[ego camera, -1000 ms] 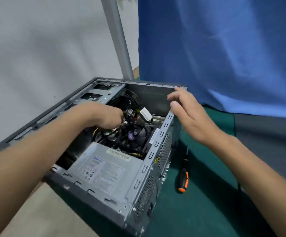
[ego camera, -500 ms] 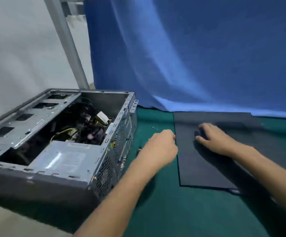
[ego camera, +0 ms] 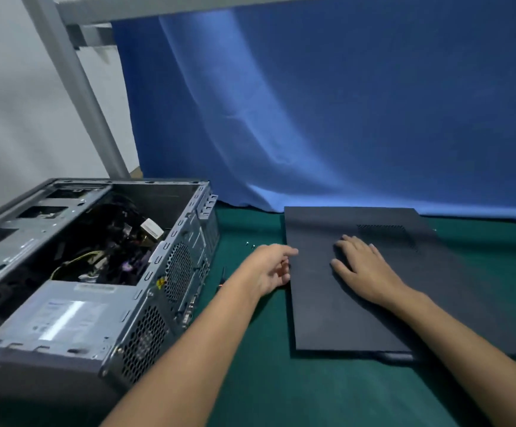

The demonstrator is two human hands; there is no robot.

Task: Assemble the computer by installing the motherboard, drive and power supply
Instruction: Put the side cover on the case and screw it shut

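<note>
Computer case [ego camera: 173, 272] lies on its side at the left of the green mat [ego camera: 250, 380], open face up, with the power supply [ego camera: 59, 322] seated in its near corner and loose cables [ego camera: 96, 257] behind it. Just to its right the side panel [ego camera: 327, 303] lies flat. The right hand [ego camera: 364, 269] rests on it, fingers straight; the left hand [ego camera: 269, 268] pinches its left edge. Lifted unevenly, the panel could slip, scatter the small screws [ego camera: 249, 244] nearby, or trap a cable.
</note>
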